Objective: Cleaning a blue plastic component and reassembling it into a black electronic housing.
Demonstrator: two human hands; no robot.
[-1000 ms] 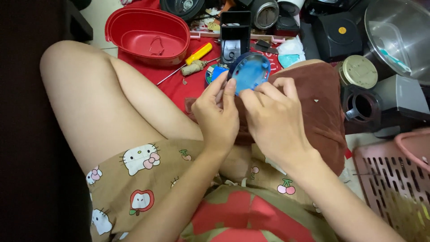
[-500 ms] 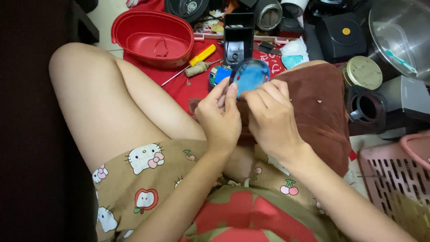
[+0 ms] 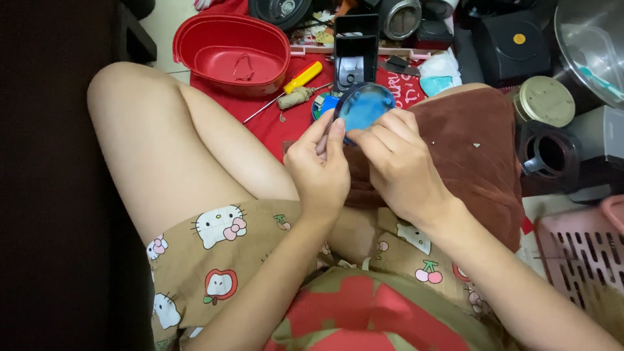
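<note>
Since a moment earlier the hands had barely shifted — the blue round disc (image 3: 365,105) stayed pinched between them, so the work on it looked unfinished. The left hand (image 3: 320,170) had its fingers (image 3: 335,133) pressed together against the disc's near-left rim; the right hand (image 3: 398,166) clamped the disc's right edge (thumb underneath, hidden). The disc was held above the brown cloth (image 3: 478,153) over the lap, with a yellow-handled screwdriver (image 3: 300,79) and red tub (image 3: 231,53) lying beyond
</note>
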